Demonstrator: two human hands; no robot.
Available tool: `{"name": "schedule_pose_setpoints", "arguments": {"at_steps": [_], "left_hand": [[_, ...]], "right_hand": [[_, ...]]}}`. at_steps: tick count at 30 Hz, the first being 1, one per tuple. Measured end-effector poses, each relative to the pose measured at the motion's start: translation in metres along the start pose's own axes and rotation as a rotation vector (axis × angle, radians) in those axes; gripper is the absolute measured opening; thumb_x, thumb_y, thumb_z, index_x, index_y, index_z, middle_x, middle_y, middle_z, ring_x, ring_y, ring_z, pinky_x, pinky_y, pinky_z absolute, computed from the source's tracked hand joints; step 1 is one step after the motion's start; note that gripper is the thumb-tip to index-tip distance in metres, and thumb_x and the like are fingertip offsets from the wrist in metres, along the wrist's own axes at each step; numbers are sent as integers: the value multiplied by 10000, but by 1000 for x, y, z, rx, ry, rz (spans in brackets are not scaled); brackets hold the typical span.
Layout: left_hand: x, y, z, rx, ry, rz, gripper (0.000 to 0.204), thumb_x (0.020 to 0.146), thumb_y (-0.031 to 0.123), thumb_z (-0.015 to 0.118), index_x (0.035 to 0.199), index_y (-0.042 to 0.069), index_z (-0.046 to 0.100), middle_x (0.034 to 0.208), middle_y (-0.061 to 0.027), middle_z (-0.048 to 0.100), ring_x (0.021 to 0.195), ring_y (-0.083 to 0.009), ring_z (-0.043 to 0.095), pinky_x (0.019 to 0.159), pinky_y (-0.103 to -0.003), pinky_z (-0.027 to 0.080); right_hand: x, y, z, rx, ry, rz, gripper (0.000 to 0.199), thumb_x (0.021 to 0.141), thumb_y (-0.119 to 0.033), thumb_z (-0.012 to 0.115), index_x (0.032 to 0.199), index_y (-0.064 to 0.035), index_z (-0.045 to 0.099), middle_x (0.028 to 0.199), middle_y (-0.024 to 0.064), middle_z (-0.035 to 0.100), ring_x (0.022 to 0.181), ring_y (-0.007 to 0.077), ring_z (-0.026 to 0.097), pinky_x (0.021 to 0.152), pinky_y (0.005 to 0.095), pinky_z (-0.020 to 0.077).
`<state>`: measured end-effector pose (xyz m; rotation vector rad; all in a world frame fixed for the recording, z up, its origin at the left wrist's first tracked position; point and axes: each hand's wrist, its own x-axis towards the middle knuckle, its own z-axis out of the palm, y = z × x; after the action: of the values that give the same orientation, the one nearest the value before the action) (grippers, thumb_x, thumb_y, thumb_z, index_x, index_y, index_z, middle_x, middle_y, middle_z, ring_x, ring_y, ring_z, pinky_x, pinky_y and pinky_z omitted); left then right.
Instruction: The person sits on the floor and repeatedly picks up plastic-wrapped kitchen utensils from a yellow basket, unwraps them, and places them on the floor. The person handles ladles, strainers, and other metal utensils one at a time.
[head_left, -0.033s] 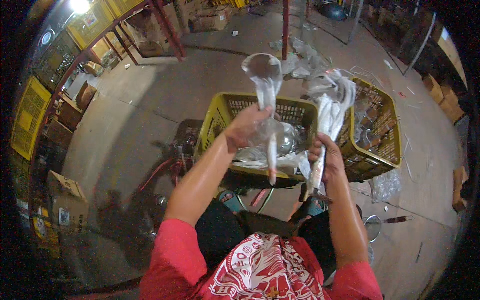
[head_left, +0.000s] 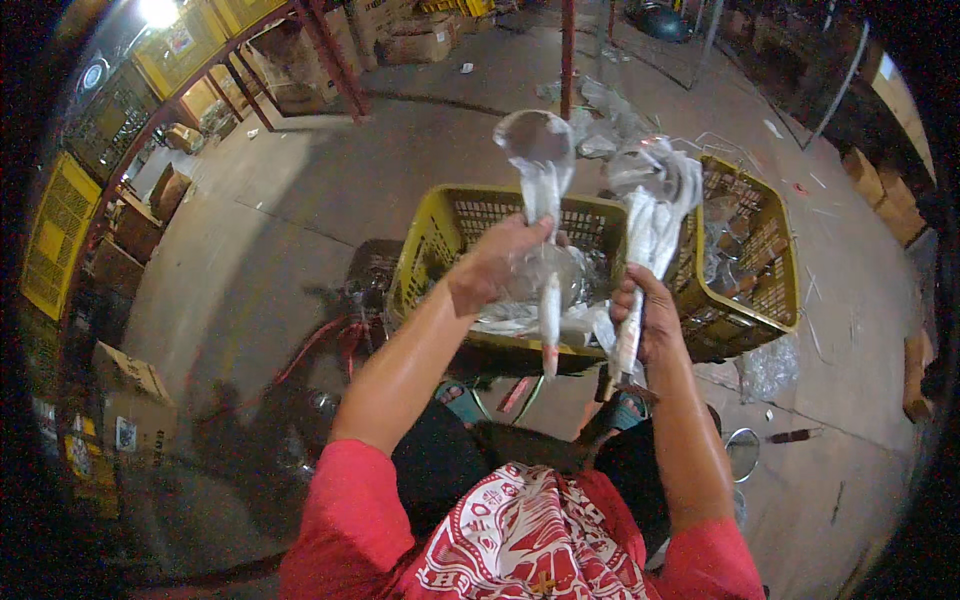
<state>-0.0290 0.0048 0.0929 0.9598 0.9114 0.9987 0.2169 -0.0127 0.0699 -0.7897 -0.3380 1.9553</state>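
My left hand [head_left: 505,255] is closed around a long-handled kitchen utensil [head_left: 543,185] in a clear plastic sleeve. Its round, rimmed head points up and away, and its handle end hangs below my fingers. Whether it is a strainer or a ladle I cannot tell. Beside it, my right hand [head_left: 650,312] grips a bundle of similar wrapped utensils [head_left: 655,225] by the handles, round heads up. Both hands are above the near side of a yellow plastic crate [head_left: 425,232], where more wrapped pieces [head_left: 505,318] lie.
A second yellow crate [head_left: 780,240] with more utensils adjoins on the right. Clear plastic bags [head_left: 600,125] lie beyond the crates, near a red post [head_left: 567,60]. On the floor to the right lies a round-headed utensil with a brown handle [head_left: 793,437]. Cardboard boxes [head_left: 135,400] stand left.
The utensil in my left hand has shifted slightly right and down. The bundle in my right hand has moved slightly left, bringing the two closer together. Both grips stay closed.
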Motion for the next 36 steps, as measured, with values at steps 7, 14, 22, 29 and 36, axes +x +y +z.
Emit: {"name": "schedule_pose_setpoints", "arguments": {"at_steps": [7, 14, 22, 29, 36], "left_hand": [[6, -24, 75, -94, -35, 130, 316, 994, 342, 578, 1144, 67, 620, 986, -26, 681, 890, -146, 618, 846, -311, 486], [-4, -29, 68, -28, 48, 96, 333, 990, 314, 591, 1206, 61, 613, 1024, -25, 681, 933, -139, 616, 859, -320, 483], [-2, -45, 84, 589, 108, 66, 310, 965, 270, 592, 1088, 0, 680, 929, -98, 716, 835, -196, 645, 776, -378, 499], [-20, -34, 82, 1069, 134, 217, 397, 929, 392, 600, 1020, 20, 703, 925, -248, 686, 898, -434, 656, 796, -493, 512], [-3, -11, -15, 1180, 654, 392, 483, 916, 455, 606, 1161, 43, 660, 1105, -236, 674, 1033, -406, 641, 897, -470, 505]], "right_hand": [[-8, 12, -13, -258, -71, 10, 360, 911, -305, 652, 1182, -68, 632, 993, 48, 672, 892, 206, 643, 809, 386, 523], [-14, 10, -11, -383, 19, -242, 364, 861, -228, 744, 1136, -38, 601, 870, 49, 678, 658, 172, 629, 556, 319, 516], [-5, 10, -3, -430, 87, -364, 369, 817, -210, 802, 1061, 3, 624, 830, 57, 680, 650, 157, 637, 548, 306, 512], [-6, 2, -7, -489, 162, -406, 353, 800, -126, 766, 1073, 44, 620, 893, 109, 683, 714, 221, 664, 649, 366, 540], [-17, -24, -5, -545, 238, -538, 367, 816, -140, 751, 1116, 13, 605, 922, 93, 683, 712, 217, 662, 653, 365, 541]]}}
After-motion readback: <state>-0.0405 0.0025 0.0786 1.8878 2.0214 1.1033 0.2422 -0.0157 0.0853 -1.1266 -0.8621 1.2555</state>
